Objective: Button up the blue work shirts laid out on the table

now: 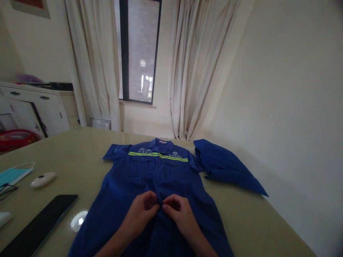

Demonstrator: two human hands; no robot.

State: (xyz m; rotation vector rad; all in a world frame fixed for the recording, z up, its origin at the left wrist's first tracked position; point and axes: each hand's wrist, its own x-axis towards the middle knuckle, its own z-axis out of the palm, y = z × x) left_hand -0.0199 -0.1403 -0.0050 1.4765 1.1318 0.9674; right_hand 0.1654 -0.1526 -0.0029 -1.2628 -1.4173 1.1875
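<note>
A blue short-sleeved work shirt (118, 192) with a yellow-green reflective stripe across the chest lies face up, its collar toward the window. My left hand (143, 210) and my right hand (179, 212) meet over the front placket below the chest pockets. Each pinches the shirt's front edge between thumb and fingers, the two fingertips nearly touching. Whether a button sits between them is too small to tell. Right of the shirt rests another folded blue garment (225, 164), near the wall side of the table.
The pale table (254, 214) has a black phone (40, 225), a white oval object (43, 179), a blue face mask (16, 175) and dark-framed glasses (6, 191) on its left. Beyond stand curtains (198, 64), a window (140, 50) and a white cabinet (50, 110). A wall borders the right.
</note>
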